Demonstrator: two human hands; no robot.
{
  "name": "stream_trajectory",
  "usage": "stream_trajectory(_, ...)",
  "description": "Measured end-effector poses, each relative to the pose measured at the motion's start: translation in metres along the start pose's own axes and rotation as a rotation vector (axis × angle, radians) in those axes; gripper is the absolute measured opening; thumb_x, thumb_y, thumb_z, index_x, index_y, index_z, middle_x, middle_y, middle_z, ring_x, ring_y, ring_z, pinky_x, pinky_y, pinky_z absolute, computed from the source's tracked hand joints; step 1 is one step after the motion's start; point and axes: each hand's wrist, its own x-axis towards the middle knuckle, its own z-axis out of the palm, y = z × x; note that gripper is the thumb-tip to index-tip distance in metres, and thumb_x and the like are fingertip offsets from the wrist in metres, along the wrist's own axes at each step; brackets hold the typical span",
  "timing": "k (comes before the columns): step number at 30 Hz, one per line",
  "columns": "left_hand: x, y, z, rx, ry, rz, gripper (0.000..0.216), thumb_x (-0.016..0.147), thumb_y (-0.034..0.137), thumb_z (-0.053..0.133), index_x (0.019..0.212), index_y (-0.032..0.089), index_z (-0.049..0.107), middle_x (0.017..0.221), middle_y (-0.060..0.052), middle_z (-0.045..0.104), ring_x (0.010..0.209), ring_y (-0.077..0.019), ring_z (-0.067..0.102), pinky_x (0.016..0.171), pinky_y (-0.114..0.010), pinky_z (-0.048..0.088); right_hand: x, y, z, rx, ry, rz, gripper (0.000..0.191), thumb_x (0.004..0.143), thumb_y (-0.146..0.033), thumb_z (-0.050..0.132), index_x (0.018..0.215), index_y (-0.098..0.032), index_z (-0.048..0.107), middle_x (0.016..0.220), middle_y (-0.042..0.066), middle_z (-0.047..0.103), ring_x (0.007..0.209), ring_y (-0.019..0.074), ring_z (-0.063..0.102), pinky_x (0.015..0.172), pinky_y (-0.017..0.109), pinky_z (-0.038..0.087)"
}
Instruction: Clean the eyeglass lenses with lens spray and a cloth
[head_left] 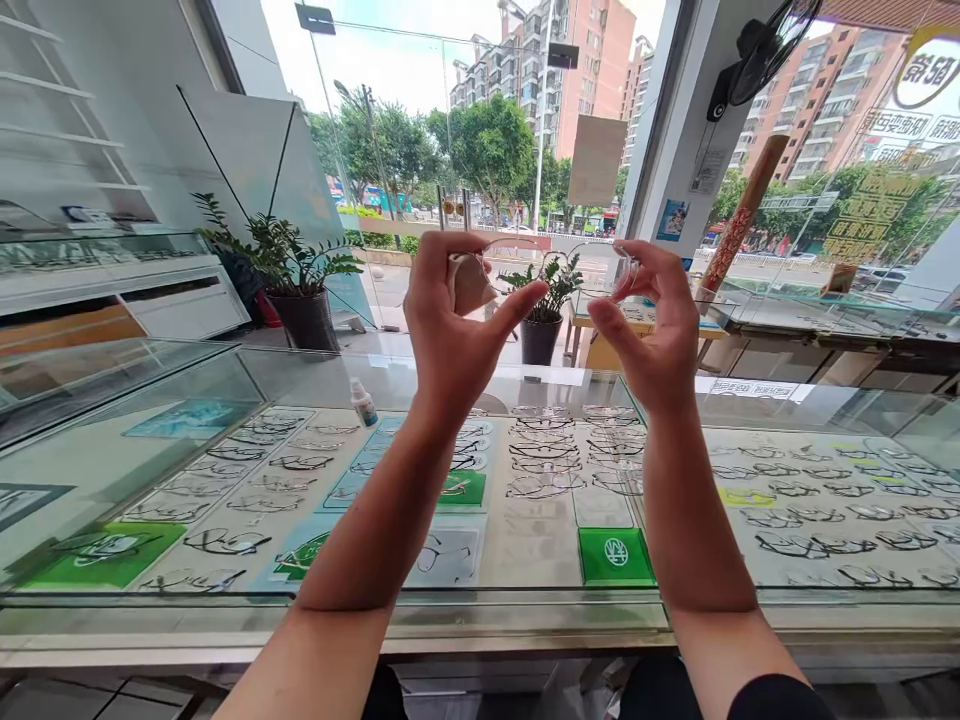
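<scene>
A pair of thin-framed eyeglasses [514,240] is held up in front of me, above the glass counter and against the bright street view. My left hand [454,315] closes on its left side, the index finger along the top and the thumb stretched towards the middle. Around the right side curl the fingers of my right hand [660,325], with the thumb pointing inward. Parts of the frame are hard to see against the background. Both forearms reach over the display case [517,600], in which rows of eyeglasses [544,450] lie.
Inside the case are a green card [616,556] with a white emblem and a small white bottle [363,402]. Potted plants [304,310] stand beyond the counter, before a glass door. On the right are another counter [847,335] and a wall fan [765,55].
</scene>
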Motion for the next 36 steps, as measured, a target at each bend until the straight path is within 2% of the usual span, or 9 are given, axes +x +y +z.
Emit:
stream_trajectory(3,-0.004,0.001,-0.003,0.031,-0.020,-0.019,0.070,0.081,0.071,0.098,0.130,0.031,0.068,0.110,-0.004,0.066,0.107,-0.0271,0.073,0.095,-0.046,0.065,-0.002,0.003,0.000,0.015,0.007,0.014,0.052,0.102,-0.067,0.076,0.145,-0.039,0.069,0.121,0.005,0.076,0.112,0.0294,0.075,0.115,0.059,0.062)
stream_trajectory(6,-0.005,0.004,-0.007,0.069,-0.046,-0.041,0.069,0.079,0.072,0.099,0.125,0.030,0.069,0.112,-0.004,0.070,0.105,-0.0272,0.075,0.094,-0.046,0.066,-0.003,0.008,-0.005,0.023,-0.061,0.049,0.053,0.101,-0.068,0.077,0.144,-0.039,0.070,0.119,0.005,0.078,0.114,0.0294,0.078,0.115,0.058,0.063)
stream_trajectory(12,0.006,0.003,-0.022,0.098,-0.264,-0.086,0.065,0.082,0.068,0.099,0.123,0.025,0.073,0.108,-0.002,0.078,0.099,-0.0231,0.076,0.092,-0.042,0.065,0.004,0.019,-0.023,0.001,-0.195,0.126,0.054,0.101,-0.069,0.078,0.143,-0.036,0.071,0.115,0.004,0.080,0.119,0.0278,0.080,0.116,0.050,0.064)
stream_trajectory(17,0.011,0.001,-0.033,0.097,-0.350,-0.130,0.061,0.086,0.063,0.099,0.121,0.018,0.077,0.108,-0.003,0.082,0.102,-0.0247,0.078,0.098,-0.044,0.065,0.003,0.020,-0.029,-0.016,-0.270,0.135,0.053,0.100,-0.060,0.083,0.144,-0.033,0.073,0.120,0.005,0.083,0.117,0.0280,0.081,0.113,0.051,0.064)
stream_trajectory(22,0.011,0.015,-0.038,0.119,-0.347,-0.100,0.051,0.083,0.058,0.101,0.115,0.025,0.079,0.109,-0.002,0.081,0.110,-0.0298,0.077,0.103,-0.048,0.065,0.001,0.010,-0.029,-0.057,-0.282,0.145,0.048,0.097,-0.053,0.088,0.139,-0.034,0.077,0.127,0.007,0.085,0.117,0.0316,0.082,0.112,0.055,0.066)
stream_trajectory(26,0.012,0.028,-0.043,0.163,-0.340,-0.054,0.042,0.088,0.057,0.098,0.113,0.029,0.081,0.106,-0.001,0.078,0.109,-0.0299,0.077,0.102,-0.049,0.065,0.000,-0.001,-0.027,-0.078,-0.259,0.151,0.044,0.097,-0.051,0.089,0.136,-0.031,0.079,0.128,0.007,0.085,0.116,0.0315,0.082,0.111,0.055,0.066)
stream_trajectory(31,0.011,0.035,-0.048,0.039,-0.311,-0.154,0.045,0.079,0.049,0.106,0.112,0.029,0.083,0.105,-0.002,0.080,0.101,-0.0275,0.077,0.097,-0.044,0.067,-0.002,-0.008,-0.028,-0.042,-0.240,0.101,0.040,0.100,-0.051,0.085,0.135,-0.032,0.080,0.123,0.006,0.086,0.113,0.0289,0.082,0.109,0.052,0.068)
stream_trajectory(36,0.012,0.035,-0.049,0.028,-0.322,-0.129,0.048,0.078,0.050,0.106,0.115,0.028,0.085,0.105,-0.001,0.081,0.097,-0.0253,0.079,0.095,-0.042,0.068,-0.002,-0.017,-0.031,-0.088,-0.213,0.074,0.039,0.098,-0.049,0.089,0.132,-0.032,0.080,0.119,0.004,0.085,0.110,0.0283,0.082,0.107,0.050,0.068)
